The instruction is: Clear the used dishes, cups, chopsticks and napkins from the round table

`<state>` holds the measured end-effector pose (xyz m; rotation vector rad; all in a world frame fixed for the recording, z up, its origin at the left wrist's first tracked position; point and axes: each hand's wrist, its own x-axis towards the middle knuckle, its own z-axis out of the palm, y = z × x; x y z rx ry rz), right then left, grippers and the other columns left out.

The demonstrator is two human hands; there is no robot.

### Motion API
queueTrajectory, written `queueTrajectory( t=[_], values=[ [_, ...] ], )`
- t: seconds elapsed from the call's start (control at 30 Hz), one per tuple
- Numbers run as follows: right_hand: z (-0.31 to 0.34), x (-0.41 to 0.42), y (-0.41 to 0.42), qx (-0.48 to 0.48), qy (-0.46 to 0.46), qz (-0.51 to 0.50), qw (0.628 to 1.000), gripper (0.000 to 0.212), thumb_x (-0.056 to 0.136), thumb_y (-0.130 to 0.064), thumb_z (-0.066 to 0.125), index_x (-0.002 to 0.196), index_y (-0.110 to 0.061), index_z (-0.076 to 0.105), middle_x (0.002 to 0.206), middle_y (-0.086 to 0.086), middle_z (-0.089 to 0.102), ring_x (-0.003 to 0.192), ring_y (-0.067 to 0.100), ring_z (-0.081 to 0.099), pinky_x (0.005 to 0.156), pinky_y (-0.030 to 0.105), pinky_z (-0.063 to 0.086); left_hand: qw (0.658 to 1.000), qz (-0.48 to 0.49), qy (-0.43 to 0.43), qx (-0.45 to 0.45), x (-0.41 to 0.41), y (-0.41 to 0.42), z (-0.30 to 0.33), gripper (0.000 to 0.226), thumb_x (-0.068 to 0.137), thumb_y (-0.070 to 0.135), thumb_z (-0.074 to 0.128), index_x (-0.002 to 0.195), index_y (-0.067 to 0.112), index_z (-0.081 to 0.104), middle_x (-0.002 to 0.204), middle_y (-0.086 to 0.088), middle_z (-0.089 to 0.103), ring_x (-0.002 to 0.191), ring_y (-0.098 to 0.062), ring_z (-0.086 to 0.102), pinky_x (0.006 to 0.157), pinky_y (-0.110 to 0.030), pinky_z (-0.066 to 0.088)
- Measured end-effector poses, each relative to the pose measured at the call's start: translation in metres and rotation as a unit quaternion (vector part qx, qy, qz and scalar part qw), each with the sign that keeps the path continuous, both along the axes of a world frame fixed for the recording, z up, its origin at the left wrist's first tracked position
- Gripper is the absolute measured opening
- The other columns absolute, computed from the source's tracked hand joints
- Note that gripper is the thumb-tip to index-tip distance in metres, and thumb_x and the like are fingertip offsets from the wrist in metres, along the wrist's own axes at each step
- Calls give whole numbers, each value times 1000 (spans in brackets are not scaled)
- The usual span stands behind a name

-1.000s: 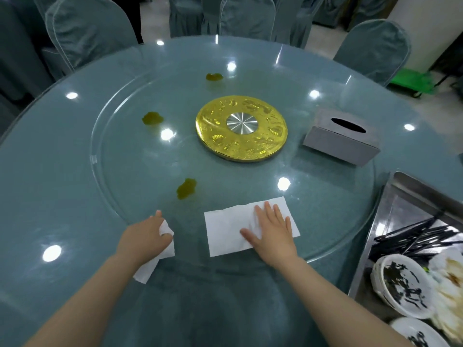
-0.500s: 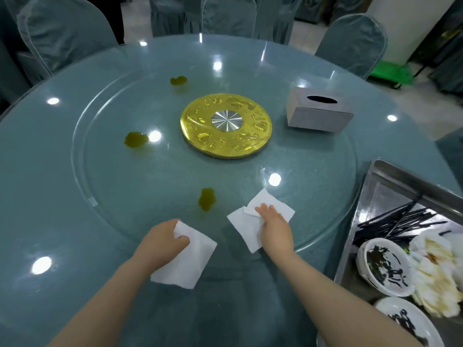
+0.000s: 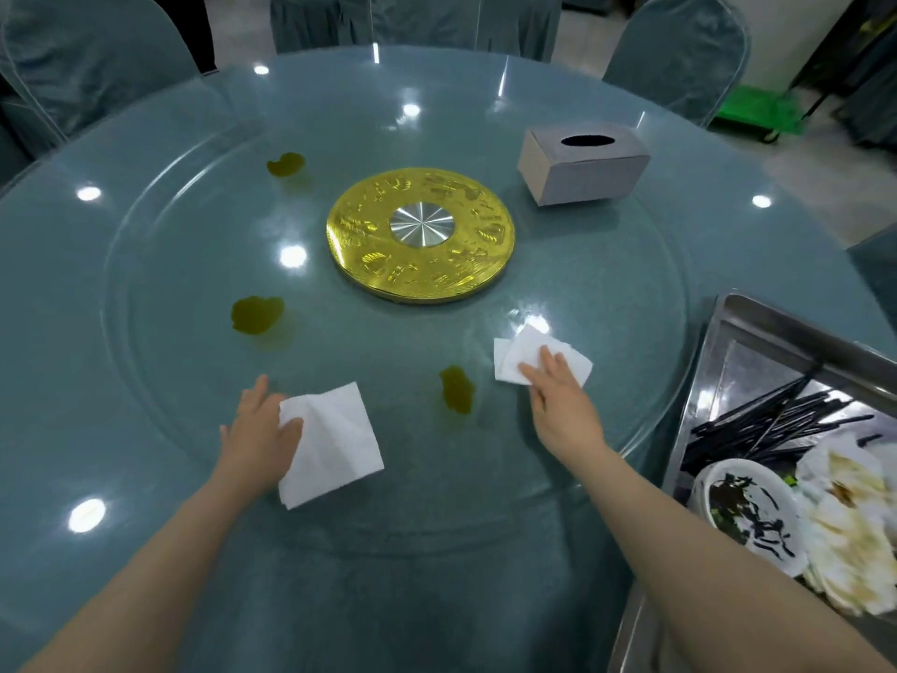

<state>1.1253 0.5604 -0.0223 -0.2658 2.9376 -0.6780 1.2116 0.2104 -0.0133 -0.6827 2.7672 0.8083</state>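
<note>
Nearest, at the right edge: metal tray [image 3: 757, 332] against the round table [image 3: 58, 332], holding black chopsticks [image 3: 776, 425], a dirty bowl [image 3: 747, 517] and soiled napkins [image 3: 844, 531]. Left hand [image 3: 259, 432], fingers spread flat, thumb pinning a white napkin [image 3: 330, 444] on the glass turntable [image 3: 160, 264] near its front rim. Right hand [image 3: 558, 400] pressing a smaller folded napkin [image 3: 524, 357], fingers straight. Between the two, a green spill [image 3: 456, 391]; open glass all around. Further left, a second green spill [image 3: 256, 314]; beyond, a third spill [image 3: 286, 164]. Centre: gold hub disc [image 3: 420, 235], embossed, nothing legible. Far right, grey tissue box [image 3: 582, 162], unlabelled. Covered chairs [image 3: 679, 51] ringing the far edge.
</note>
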Motion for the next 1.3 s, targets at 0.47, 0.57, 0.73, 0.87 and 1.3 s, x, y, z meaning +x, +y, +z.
queueTrajectory(
  t=[0.47, 0.57, 0.73, 0.87, 1.3],
  values=[
    [-13, 22, -8, 55, -50, 9, 997, 45, 103, -17, 26, 147, -23, 32, 160, 6, 13, 147, 27, 6, 118, 39, 4, 983, -105, -69, -132, 43, 99, -35, 59, 98, 43, 17, 146, 43, -18, 155, -11, -29, 143, -29, -28, 112, -53, -15],
    [-12, 32, -7, 72, -50, 26, 996, 46, 103, -16, 24, 149, -20, 26, 160, 4, 12, 147, 26, 5, 119, 39, 6, 984, -107, -76, -118, 43, 103, -34, 59, 97, 46, 14, 145, 44, -19, 155, -11, -31, 142, -29, -30, 111, -52, -17],
    [-15, 59, -13, 113, -42, 108, 987, 66, 92, 4, 29, 152, -19, 13, 160, -2, 6, 147, 22, 2, 118, 34, 7, 984, -114, -88, -103, 43, 94, -31, 60, 95, 52, 12, 145, 45, -19, 154, -9, -33, 141, -28, -31, 110, -52, -20],
    [-18, 73, -13, 135, -13, 202, 970, 72, 90, 4, 36, 152, -20, 10, 160, -5, 5, 147, 16, 2, 114, 20, 1, 981, -130, -101, -106, 44, 76, -29, 63, 93, 60, 14, 144, 46, -21, 154, -9, -34, 140, -27, -33, 110, -52, -20],
    [-7, -25, -11, 130, -12, 37, 991, 67, 88, 8, 29, 151, -12, 16, 161, 4, 6, 147, 19, -1, 112, 34, 27, 974, -149, -139, -100, 37, 54, -29, 66, 91, 65, 15, 125, 51, -39, 136, 1, -53, 129, -21, -47, 108, -52, -23]
  ],
)
